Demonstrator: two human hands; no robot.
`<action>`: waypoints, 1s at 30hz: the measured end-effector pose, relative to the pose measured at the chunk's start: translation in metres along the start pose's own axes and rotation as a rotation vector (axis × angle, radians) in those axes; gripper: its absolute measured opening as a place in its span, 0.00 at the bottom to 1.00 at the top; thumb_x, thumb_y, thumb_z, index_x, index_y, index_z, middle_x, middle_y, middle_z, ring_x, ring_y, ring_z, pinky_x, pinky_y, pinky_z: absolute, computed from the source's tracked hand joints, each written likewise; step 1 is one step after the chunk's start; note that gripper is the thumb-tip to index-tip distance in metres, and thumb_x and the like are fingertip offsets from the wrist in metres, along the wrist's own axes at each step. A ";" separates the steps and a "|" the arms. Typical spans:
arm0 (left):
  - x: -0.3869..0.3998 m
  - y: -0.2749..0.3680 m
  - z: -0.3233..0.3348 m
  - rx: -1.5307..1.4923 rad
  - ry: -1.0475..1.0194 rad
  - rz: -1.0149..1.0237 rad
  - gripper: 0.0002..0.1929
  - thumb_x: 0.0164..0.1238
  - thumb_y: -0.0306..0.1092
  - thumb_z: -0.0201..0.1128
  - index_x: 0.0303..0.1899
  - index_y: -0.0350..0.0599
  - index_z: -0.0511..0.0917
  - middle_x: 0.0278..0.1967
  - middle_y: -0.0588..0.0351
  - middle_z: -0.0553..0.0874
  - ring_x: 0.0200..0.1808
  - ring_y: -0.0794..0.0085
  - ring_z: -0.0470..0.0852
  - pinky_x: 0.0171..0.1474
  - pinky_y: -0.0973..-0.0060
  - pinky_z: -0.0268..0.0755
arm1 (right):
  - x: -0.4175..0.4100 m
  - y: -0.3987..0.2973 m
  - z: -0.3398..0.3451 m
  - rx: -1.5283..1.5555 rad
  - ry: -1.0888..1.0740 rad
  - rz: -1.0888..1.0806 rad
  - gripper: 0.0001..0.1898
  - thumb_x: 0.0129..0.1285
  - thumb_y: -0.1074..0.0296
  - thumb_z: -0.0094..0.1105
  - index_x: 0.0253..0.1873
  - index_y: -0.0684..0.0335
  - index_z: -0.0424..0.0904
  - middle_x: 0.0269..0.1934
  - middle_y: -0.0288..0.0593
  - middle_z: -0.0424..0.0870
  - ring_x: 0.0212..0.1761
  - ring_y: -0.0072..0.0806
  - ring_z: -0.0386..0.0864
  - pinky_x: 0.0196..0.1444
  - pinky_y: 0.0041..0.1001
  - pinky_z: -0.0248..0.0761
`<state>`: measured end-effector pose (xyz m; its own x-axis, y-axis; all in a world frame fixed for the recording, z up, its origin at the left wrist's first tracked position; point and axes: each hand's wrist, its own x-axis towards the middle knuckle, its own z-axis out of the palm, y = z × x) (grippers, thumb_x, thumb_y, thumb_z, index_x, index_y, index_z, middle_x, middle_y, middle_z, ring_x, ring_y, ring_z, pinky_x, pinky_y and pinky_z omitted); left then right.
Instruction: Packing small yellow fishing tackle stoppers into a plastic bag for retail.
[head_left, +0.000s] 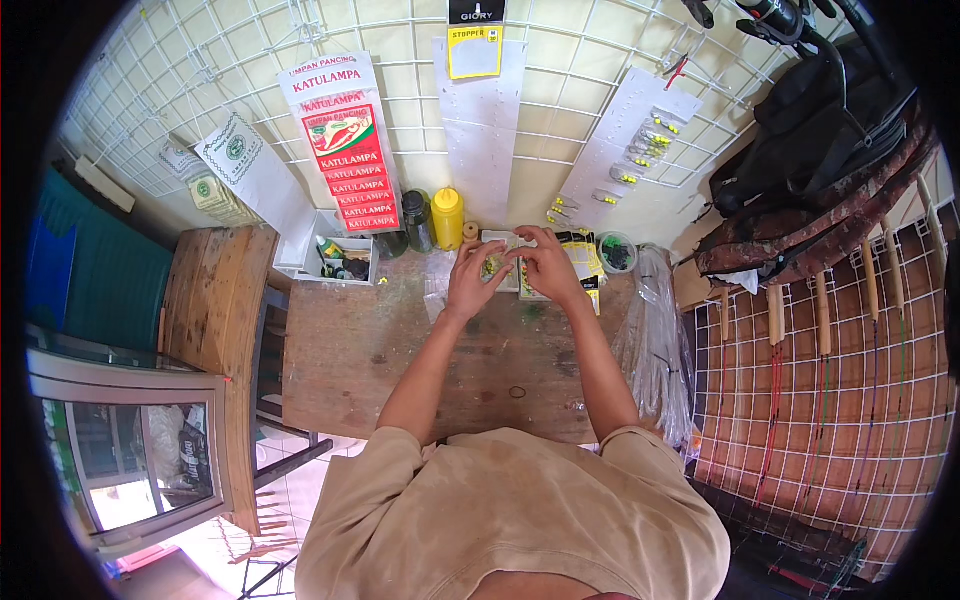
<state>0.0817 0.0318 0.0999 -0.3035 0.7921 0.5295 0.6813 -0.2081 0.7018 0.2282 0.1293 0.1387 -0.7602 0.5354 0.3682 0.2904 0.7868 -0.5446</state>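
My left hand (474, 281) and my right hand (550, 264) are raised over the far part of the wooden table (360, 337), their fingertips close together. Their fingers are bent; anything small between them is too fine to make out. Under and between the hands sits a clear plastic box (509, 282) with small yellow and green pieces, partly hidden by the fingers. Right of my right hand lie yellow and black packets (585, 251), beside a round tub (618, 253) of dark and green pieces. Small clear plastic bags (436, 285) lie left of my left hand.
A yellow bottle (448, 219), a dark bottle (418, 220) and a white box of small items (345, 262) stand along the wall. Long clear plastic sleeves (656, 345) line the table's right edge. A black elastic ring (517, 391) lies nearer me. Bait packets (352, 165) hang from wire mesh.
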 end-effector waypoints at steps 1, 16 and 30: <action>0.000 0.001 -0.001 0.001 -0.001 0.000 0.20 0.57 0.36 0.71 0.52 0.46 0.78 0.46 0.58 0.86 0.51 0.61 0.77 0.56 0.65 0.71 | 0.000 0.000 -0.001 0.013 0.024 0.002 0.20 0.45 0.85 0.51 0.39 0.56 0.87 0.56 0.43 0.76 0.56 0.45 0.70 0.61 0.38 0.67; 0.002 0.001 -0.005 -0.052 -0.033 -0.004 0.20 0.57 0.32 0.70 0.52 0.44 0.77 0.47 0.54 0.85 0.53 0.59 0.80 0.56 0.65 0.71 | 0.000 0.002 0.000 0.003 -0.005 -0.005 0.20 0.45 0.85 0.51 0.40 0.56 0.87 0.56 0.43 0.74 0.55 0.44 0.70 0.59 0.39 0.67; 0.001 0.000 -0.004 -0.072 -0.024 -0.003 0.20 0.58 0.38 0.70 0.51 0.45 0.77 0.47 0.55 0.85 0.50 0.58 0.81 0.54 0.64 0.72 | -0.002 -0.003 0.001 -0.012 0.020 0.010 0.20 0.47 0.85 0.52 0.40 0.55 0.87 0.55 0.43 0.75 0.56 0.43 0.71 0.59 0.38 0.68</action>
<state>0.0787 0.0302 0.1017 -0.2892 0.8061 0.5163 0.6302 -0.2457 0.7366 0.2282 0.1249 0.1385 -0.7455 0.5489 0.3781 0.3045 0.7851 -0.5393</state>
